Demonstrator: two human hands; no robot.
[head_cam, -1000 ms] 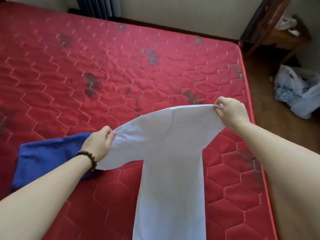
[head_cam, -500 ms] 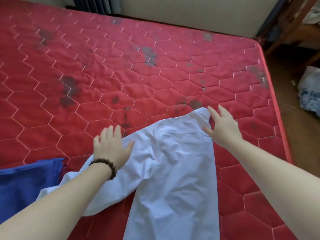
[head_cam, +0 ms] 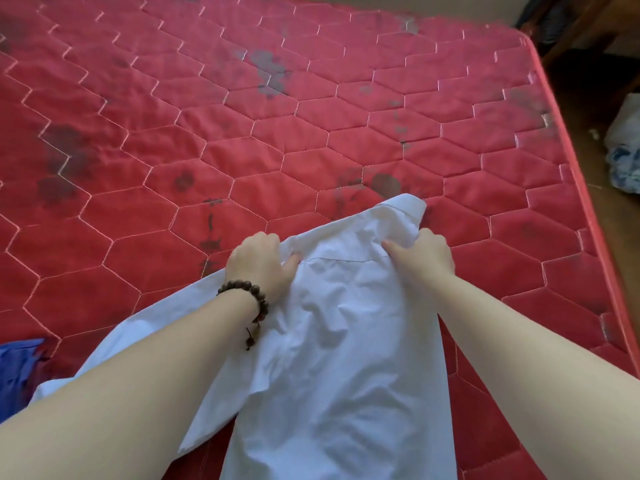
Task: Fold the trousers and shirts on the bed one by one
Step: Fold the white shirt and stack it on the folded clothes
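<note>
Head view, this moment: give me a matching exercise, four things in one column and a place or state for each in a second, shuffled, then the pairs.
Things:
1. white shirt
2. blue garment
3. left hand
4. right hand

Places or states:
A. at the left edge, partly out of frame
B. wears a bead bracelet, grips shirt cloth
C. spread rumpled on the red mattress
D. grips the shirt below its far corner

Pairs: 1-C, 2-A, 3-B, 4-D

White shirt (head_cam: 339,341) on a red mattress (head_cam: 242,133) (hexagon-quilted, dark-stained); blue garment (head_cam: 17,368); dark brown bead bracelet (head_cam: 249,296)
</note>
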